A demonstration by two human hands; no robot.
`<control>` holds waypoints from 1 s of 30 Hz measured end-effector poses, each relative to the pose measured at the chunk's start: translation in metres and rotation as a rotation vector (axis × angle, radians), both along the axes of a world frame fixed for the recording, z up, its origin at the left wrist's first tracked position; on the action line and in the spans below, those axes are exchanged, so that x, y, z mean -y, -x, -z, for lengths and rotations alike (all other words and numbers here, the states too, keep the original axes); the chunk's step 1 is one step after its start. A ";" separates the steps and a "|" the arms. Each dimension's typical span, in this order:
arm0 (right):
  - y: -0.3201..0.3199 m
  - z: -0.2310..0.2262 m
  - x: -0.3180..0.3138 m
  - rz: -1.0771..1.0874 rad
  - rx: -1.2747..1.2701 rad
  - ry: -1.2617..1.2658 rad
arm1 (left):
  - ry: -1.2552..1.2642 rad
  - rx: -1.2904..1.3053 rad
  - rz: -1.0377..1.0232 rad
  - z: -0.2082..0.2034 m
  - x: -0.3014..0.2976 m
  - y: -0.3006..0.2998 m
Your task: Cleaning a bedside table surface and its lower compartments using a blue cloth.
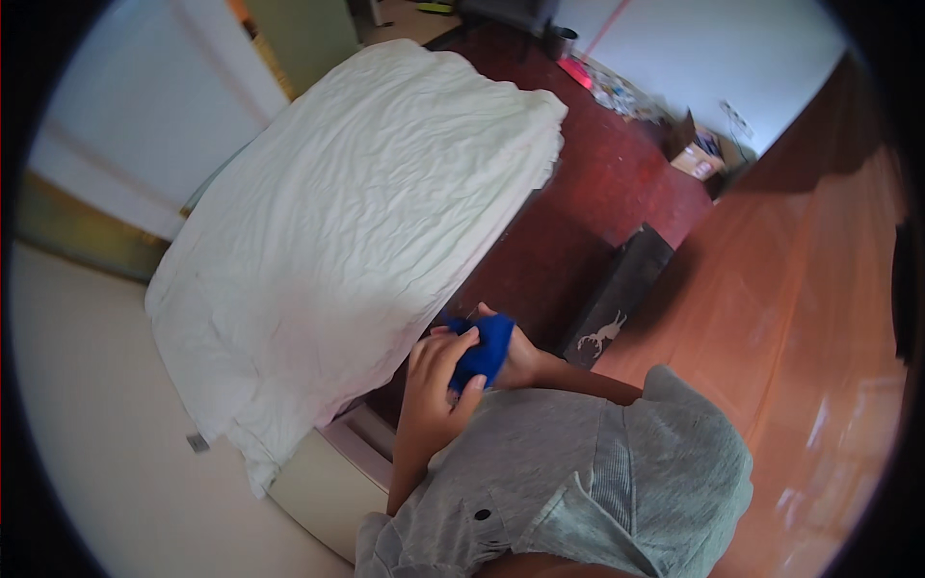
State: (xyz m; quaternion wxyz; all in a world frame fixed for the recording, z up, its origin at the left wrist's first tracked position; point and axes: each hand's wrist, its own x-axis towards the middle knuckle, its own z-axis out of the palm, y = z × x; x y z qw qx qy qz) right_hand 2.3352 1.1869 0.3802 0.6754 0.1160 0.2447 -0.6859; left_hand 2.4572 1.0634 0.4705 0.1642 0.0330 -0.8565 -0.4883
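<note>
A small blue piece of what looks like folded cloth (485, 352) is held between my hands in front of my chest. My left hand (438, 380) is closed on its left side, thumb and fingers pressing its near face. Behind and to the right of it, my right hand (521, 358) grips the far side, with most of its fingers hidden by the blue cloth. Just beyond both hands lies the edge of a bed with a wrinkled white sheet (356, 173).
A long dark box (621, 294) with a pale printed figure stands on the dark red floor (617, 173). Glossy reddish-brown wooden furniture (790, 318) fills the right side. At the far wall are an open cardboard box (696, 159), a dark bin (561, 41) and scattered litter (621, 94).
</note>
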 end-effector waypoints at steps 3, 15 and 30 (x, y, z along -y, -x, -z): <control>0.048 0.023 -0.037 0.137 0.180 0.312 | 0.427 -0.134 -0.081 0.004 -0.011 0.057; 0.177 -0.072 -0.104 0.307 -2.273 -0.061 | -1.957 0.609 0.329 0.050 -0.067 0.211; 0.121 0.020 -0.121 0.827 -0.409 -0.220 | -0.452 0.388 0.561 0.066 -0.091 0.298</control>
